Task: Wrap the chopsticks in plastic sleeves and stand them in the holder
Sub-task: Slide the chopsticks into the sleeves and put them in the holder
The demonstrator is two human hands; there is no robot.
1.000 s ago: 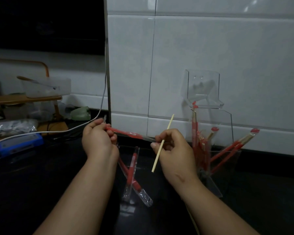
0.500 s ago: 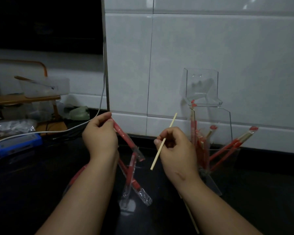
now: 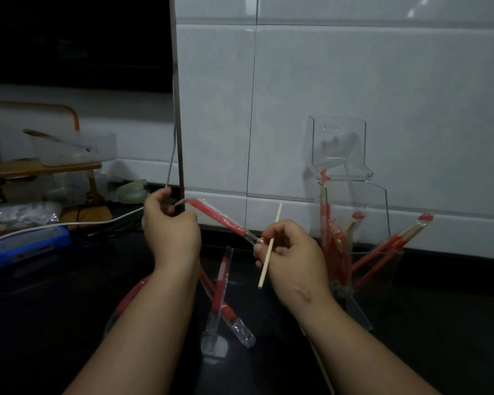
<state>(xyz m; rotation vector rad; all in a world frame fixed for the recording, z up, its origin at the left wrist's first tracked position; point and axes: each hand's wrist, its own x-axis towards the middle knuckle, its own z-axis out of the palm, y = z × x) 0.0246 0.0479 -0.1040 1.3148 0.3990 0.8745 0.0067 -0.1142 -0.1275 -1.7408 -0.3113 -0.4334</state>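
"Two hands are up over the glossy black countertop. What has the left hand got?"

"It pinches the upper end of a long plastic sleeve, red along most of its length and clear at the tip. The sleeve slopes down to the right, towards the right hand."

"And that one?"

"Its fingers are curled round a thin, bare, pale wooden chopstick, which stands slanted, top end towards the white tiled wall. The fingertips touch the sleeve's clear end. I cannot tell whether the stick's tip is inside the sleeve."

"Where is the holder?"

"The tall clear acrylic holder stands on the counter against the wall, just right of the right hand. Several wrapped chopsticks in red-printed sleeves sit in it, some upright, some leaning out to the right."

"Anything lying loose?"

"A few more red-and-clear sleeves lie crossed on the counter between the forearms. Far left are a flat blue box and a white cable."
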